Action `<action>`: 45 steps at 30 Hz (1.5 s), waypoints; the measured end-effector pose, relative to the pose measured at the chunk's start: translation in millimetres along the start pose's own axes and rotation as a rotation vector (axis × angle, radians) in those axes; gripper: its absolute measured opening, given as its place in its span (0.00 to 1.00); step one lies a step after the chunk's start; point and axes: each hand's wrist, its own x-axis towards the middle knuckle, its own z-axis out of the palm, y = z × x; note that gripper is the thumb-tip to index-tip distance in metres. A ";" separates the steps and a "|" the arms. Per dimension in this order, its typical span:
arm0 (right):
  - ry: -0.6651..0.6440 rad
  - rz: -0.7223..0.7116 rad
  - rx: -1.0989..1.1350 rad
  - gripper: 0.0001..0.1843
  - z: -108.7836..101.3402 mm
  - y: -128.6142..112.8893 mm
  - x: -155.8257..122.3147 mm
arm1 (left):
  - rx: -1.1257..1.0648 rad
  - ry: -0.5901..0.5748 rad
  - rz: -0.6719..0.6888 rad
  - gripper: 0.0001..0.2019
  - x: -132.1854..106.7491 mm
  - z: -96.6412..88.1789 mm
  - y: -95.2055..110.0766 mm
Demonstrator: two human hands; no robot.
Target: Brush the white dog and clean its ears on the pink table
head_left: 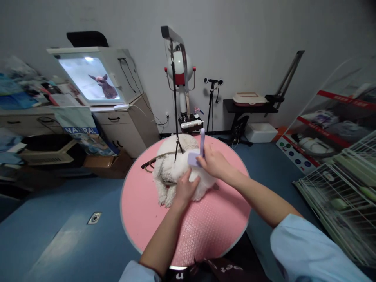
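Note:
A small white fluffy dog (172,166) lies on a round pink grooming table (205,227), tethered by a dark leash to an upright metal arm (175,90). My left hand (186,188) rests on the dog's rear fur, fingers curled into the coat. My right hand (214,161) grips a purple-handled slicker brush (197,154), its pale head pressed on the dog's back.
A lit cabinet (94,78) with another dog inside stands at the back left above drawers. A stand dryer (183,78) and a black side table (249,105) line the wall. Wire cages (337,196) and shelves fill the right side. The floor is blue.

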 end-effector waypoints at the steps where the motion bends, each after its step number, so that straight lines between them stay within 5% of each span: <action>1: -0.052 -0.006 0.040 0.16 -1.5 3.0 0.3 | -0.004 0.001 0.001 0.20 -0.3 0.1 -1.4; 3: -0.071 0.036 0.083 0.16 -10.2 12.4 3.2 | -0.015 0.005 0.010 0.21 -0.8 -0.4 -3.5; 7: 0.331 0.204 0.065 0.15 -28.3 20.7 4.5 | -0.012 0.018 0.021 0.24 -0.3 -2.1 -3.2; 9: 0.246 0.097 0.116 0.15 -23.3 15.0 0.5 | -0.012 -0.005 0.033 0.23 0.8 -2.7 -1.1; 11: 0.012 -0.012 0.165 0.15 -11.3 13.5 -1.2 | -0.016 -0.022 0.038 0.23 1.4 -3.5 1.6; 13: 0.012 0.092 0.170 0.14 -1.7 26.0 2.0 | -0.011 -0.027 0.041 0.23 1.1 -6.3 4.1; 17: 0.477 0.380 0.172 0.15 4.2 91.7 5.9 | 0.032 -0.075 0.070 0.19 1.8 -25.6 9.3; 20: 0.637 0.515 0.408 0.20 28.0 137.7 -11.7 | 0.102 0.048 0.077 0.14 11.3 -47.2 16.2; 22: 0.561 0.618 0.665 0.18 60.6 152.5 -30.3 | 0.186 0.091 0.114 0.14 21.7 -55.6 22.7; 26: 0.471 0.672 0.807 0.18 125.8 158.6 -58.8 | 0.456 -0.193 0.246 0.08 38.7 -45.0 33.6; 28: 0.469 0.682 0.844 0.19 142.1 161.7 -63.7 | 0.545 -0.222 0.250 0.08 42.6 -32.2 34.7; 33: 0.475 0.668 0.922 0.19 149.2 175.0 -64.3 | 0.620 -0.143 0.205 0.09 44.3 -12.2 33.7; 38: 0.468 0.653 0.947 0.21 151.4 179.2 -66.4 | 0.590 -0.195 0.215 0.06 44.4 -11.8 40.1; 45: 0.482 0.648 1.030 0.22 151.2 177.3 -70.4 | 0.369 -0.084 0.080 0.10 43.9 -12.0 31.8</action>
